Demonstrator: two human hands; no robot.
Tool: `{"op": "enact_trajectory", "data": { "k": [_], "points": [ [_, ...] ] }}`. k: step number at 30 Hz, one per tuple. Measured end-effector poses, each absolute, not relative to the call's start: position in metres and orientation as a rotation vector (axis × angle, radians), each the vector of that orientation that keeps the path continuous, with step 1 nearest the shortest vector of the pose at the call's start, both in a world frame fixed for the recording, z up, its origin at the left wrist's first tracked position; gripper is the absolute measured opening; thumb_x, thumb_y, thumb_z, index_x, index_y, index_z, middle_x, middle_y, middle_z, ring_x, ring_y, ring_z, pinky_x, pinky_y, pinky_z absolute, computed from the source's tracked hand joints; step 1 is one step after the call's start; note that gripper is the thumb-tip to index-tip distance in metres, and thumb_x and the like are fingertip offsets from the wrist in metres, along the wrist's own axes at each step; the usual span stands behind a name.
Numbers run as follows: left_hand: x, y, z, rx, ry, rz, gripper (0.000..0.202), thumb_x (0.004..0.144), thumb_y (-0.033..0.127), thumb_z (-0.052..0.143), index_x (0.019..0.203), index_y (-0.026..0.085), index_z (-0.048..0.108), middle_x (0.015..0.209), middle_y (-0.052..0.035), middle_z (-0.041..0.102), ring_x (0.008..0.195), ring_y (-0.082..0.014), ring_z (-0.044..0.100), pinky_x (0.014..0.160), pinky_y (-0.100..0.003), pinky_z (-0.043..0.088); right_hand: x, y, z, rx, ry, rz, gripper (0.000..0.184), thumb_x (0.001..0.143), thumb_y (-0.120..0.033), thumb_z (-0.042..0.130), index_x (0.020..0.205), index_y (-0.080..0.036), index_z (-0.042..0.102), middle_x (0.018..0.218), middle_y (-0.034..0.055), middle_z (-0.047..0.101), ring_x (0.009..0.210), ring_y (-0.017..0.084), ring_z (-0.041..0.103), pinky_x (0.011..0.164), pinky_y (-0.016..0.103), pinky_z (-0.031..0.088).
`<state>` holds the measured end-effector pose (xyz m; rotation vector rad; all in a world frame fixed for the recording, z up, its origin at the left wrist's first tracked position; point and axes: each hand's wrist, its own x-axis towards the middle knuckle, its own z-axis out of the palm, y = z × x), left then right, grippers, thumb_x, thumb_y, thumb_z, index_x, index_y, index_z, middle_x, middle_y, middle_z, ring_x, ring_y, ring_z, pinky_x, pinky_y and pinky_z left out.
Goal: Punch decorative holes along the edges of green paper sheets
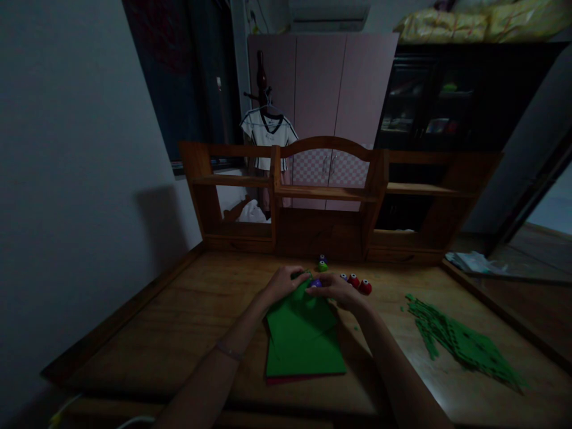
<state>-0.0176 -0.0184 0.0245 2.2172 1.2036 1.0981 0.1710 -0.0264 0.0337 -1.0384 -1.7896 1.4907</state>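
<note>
A stack of green paper (pixel 304 339) lies on the desk before me, with a thin red edge showing beneath it. Its top sheet sits askew. My left hand (pixel 286 282) is closed on the far left edge of that sheet, fingertips close to the punch. In my right hand (pixel 336 288) is a small purple paper punch (pixel 315 283), gripped at the far edge of the green sheet. The fingers partly cover the punch, so how far the paper goes into it is hidden. Just beyond stands a green punch (pixel 322 266) beside a dark purple one.
Two red punches (pixel 365 287) and a purplish one sit right of my right hand. Green paper strips (pixel 460 342) with punched holes lie on the right of the wooden desk (pixel 192 322). A wooden shelf unit (pixel 328 192) borders the back; a plastic bag (pixel 476 262) lies at far right.
</note>
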Motion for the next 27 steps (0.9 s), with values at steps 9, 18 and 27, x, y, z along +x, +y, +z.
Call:
{"op": "enact_trajectory", "data": {
  "k": [9, 18, 27],
  "points": [
    [-0.015, -0.018, 0.022, 2.219, 1.18, 1.08, 0.037, 0.082, 0.045, 0.043, 0.079, 0.015, 0.064, 0.075, -0.0013, 0.064, 0.069, -0.0133, 0.056, 0.062, -0.021, 0.038, 0.172, -0.024, 0.033, -1.226, -1.798, 1.379, 0.038, 0.058, -0.045, 0.069, 0.083, -0.017, 0.063, 0.072, 0.0003, 0.06, 0.067, 0.014, 0.053, 0.058, 0.023, 0.037],
    [-0.017, -0.02, 0.026, 2.21, 1.186, 1.105, 0.035, 0.081, 0.045, 0.045, 0.08, 0.015, 0.064, 0.078, -0.0014, 0.065, 0.071, -0.0133, 0.057, 0.062, -0.021, 0.038, 0.173, -0.032, 0.045, -1.13, -1.84, 1.367, 0.037, 0.059, -0.045, 0.068, 0.083, -0.016, 0.062, 0.071, 0.0004, 0.059, 0.066, 0.014, 0.052, 0.056, 0.022, 0.036],
    [-0.017, -0.021, 0.027, 2.229, 1.232, 1.137, 0.034, 0.081, 0.044, 0.046, 0.083, 0.016, 0.065, 0.082, -0.0029, 0.066, 0.075, -0.0149, 0.058, 0.065, -0.022, 0.039, 0.172, -0.035, 0.049, -1.096, -1.821, 1.373, 0.036, 0.06, -0.042, 0.069, 0.083, -0.018, 0.06, 0.074, -0.0003, 0.059, 0.068, 0.014, 0.053, 0.059, 0.022, 0.037]
  ]
}}
